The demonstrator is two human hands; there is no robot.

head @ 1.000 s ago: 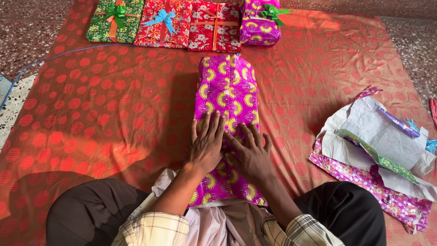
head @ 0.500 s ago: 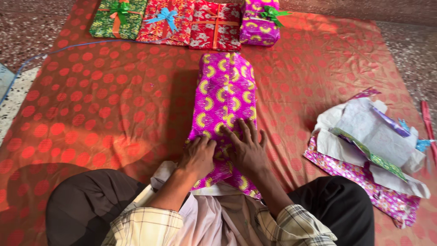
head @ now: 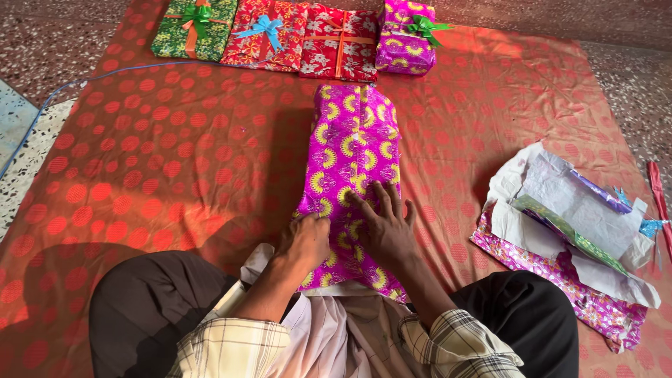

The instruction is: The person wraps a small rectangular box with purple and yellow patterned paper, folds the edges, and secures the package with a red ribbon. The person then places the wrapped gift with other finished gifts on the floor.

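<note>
Two bare hands press on a long parcel wrapped in magenta paper (head: 353,161) with yellow sun-like motifs, which lies on a red dotted cloth (head: 154,161) spread over a speckled floor. The parcel's long axis runs straight away from the seated person, its near end touching the lap and its far end pointing at a row of four finished gifts. The right hand (head: 385,227) lies flat on top of the near half, fingers spread apart and pointing up the parcel's length, palm down on the paper. The left hand (head: 306,241) rests at the parcel's near left edge, fingers curled together over the paper's side fold; whether they pinch the paper cannot be told. Both hands sit at the near end, so most of the parcel stretches beyond the fingertips. At the far edge of the cloth lie a green gift with an orange ribbon (head: 194,28), two red floral gifts (head: 308,42) and a small magenta gift with a green bow (head: 406,35). Loose sheets of wrapping paper (head: 574,231) lie heaped to the right, well apart from the hands.
</note>
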